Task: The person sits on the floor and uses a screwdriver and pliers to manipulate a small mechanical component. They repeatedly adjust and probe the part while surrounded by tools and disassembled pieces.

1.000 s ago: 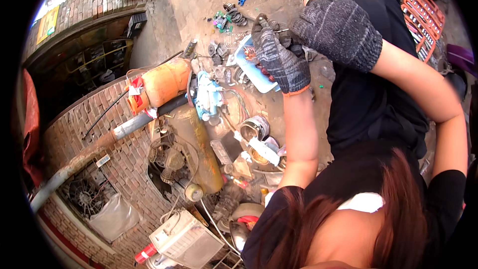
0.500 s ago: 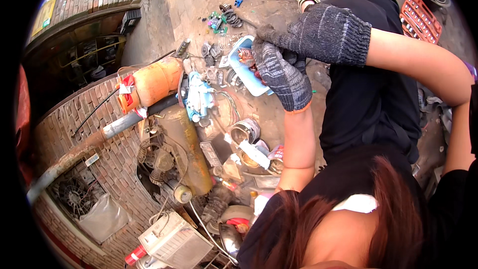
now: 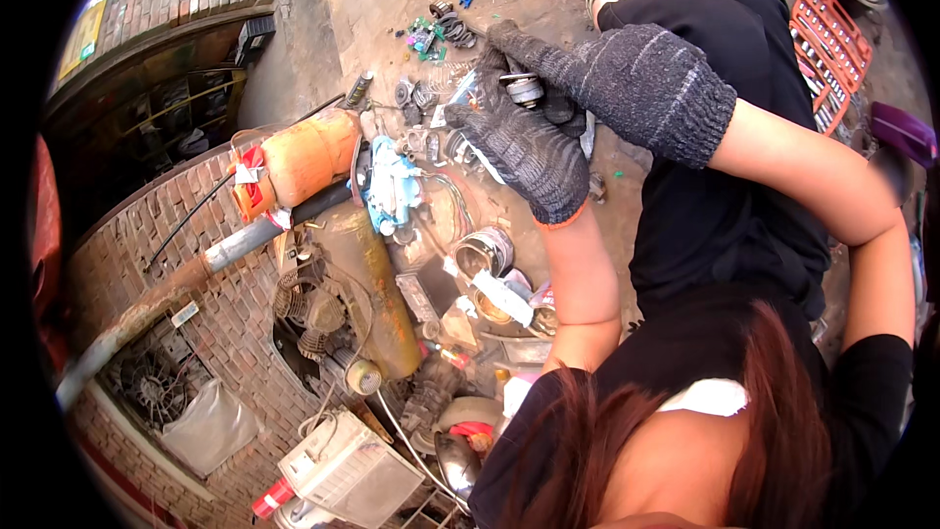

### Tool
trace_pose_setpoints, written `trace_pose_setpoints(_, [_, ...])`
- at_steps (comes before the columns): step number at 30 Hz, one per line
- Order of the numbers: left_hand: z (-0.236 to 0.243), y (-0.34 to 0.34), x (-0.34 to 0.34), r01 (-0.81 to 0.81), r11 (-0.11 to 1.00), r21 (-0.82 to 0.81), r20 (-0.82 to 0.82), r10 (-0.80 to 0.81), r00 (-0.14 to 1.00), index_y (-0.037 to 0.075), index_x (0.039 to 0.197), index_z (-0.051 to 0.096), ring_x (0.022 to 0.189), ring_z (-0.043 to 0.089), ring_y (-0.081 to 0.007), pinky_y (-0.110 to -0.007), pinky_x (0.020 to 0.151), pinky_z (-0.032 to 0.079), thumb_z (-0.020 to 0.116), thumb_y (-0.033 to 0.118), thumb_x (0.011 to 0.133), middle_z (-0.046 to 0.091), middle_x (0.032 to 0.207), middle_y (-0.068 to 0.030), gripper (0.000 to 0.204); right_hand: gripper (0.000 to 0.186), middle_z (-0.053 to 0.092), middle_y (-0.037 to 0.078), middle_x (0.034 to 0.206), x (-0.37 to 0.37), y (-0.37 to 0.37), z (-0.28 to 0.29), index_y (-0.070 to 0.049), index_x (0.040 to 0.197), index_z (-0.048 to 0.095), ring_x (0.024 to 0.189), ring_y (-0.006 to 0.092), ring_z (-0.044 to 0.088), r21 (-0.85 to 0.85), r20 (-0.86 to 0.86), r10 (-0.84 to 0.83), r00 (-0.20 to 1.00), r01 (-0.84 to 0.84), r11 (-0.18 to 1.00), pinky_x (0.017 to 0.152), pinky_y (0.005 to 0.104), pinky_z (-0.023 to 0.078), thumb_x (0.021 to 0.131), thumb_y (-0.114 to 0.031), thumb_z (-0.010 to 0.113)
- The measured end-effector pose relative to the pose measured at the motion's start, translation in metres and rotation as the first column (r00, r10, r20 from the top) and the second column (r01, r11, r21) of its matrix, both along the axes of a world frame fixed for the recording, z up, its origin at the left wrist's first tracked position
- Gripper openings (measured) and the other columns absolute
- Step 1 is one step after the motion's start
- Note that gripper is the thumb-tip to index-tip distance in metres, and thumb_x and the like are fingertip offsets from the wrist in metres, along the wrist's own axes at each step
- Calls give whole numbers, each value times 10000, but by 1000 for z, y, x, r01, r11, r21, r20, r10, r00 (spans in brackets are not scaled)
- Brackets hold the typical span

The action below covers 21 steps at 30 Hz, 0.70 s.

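Note:
Both my hands wear dark grey knit gloves and meet around a small round metal part (image 3: pixel 524 89) with ribbed, silvery sides. My left hand (image 3: pixel 534 152) cups it from below and left, its thumb stretched away to the left. Across from it, my right hand (image 3: pixel 641 83) has its index finger reaching over the top, while its other fingers curl beside the part and are partly hidden. Under my left hand lies a light blue tray (image 3: pixel 482 159), mostly covered.
Loose metal parts (image 3: pixel 416 96) and green and purple pieces (image 3: pixel 425 37) lie on the ground. An orange gas cylinder (image 3: pixel 308 159), a blue-wrapped object (image 3: pixel 394 186) and open cans (image 3: pixel 484 251) stand left. A red socket case (image 3: pixel 830 49) lies right, near a purple object (image 3: pixel 903 134).
My left hand has spread its thumb and shifted left over the tray, hiding more of it. The round metal part has come into sight between my hands. My right hand has tilted slightly.

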State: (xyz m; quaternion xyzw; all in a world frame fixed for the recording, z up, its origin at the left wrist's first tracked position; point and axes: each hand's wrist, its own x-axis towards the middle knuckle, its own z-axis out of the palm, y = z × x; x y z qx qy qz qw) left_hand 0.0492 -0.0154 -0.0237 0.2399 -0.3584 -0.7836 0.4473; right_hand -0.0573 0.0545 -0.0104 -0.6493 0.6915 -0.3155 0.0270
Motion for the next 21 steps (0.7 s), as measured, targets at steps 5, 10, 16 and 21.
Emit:
trace_pose_setpoints(5, [7,-1,-2,-61,985,164,124,41,991,-12,1282,429,879,561,-210,-333,777,497,257,732,825,580,1031,-125,890,680,539,58,608,-13,-1,-13,-222,1422,267,483,208,563,-184,-128,2,992,-25,983,413,315,457,798,-64,489])
trace_pose_setpoints(10, [3,-16,11,216,976,38,-187,-205,961,-44,1224,472,506,479,-157,-234,390,368,248,741,814,615,820,-95,914,481,602,81,741,-21,9,-22,-181,1292,461,628,243,608,-61,-133,96,986,-105,993,559,354,493,817,-124,503])
trace_pose_setpoints(16, [19,-11,12,195,972,128,-156,-174,972,-64,1239,448,493,436,-127,-225,376,332,259,736,818,596,801,-100,923,391,612,80,820,-16,20,-6,-139,1169,567,705,243,606,-84,-239,60,969,-82,993,629,361,490,780,-130,528])
trace_pose_setpoints(21, [9,-13,15,263,964,37,-216,-250,944,-58,1229,461,461,407,-114,-227,372,319,269,723,828,594,774,-104,898,348,610,31,956,-17,31,0,-147,1120,598,818,219,605,-54,-310,56,949,-77,996,695,356,487,778,-173,536])
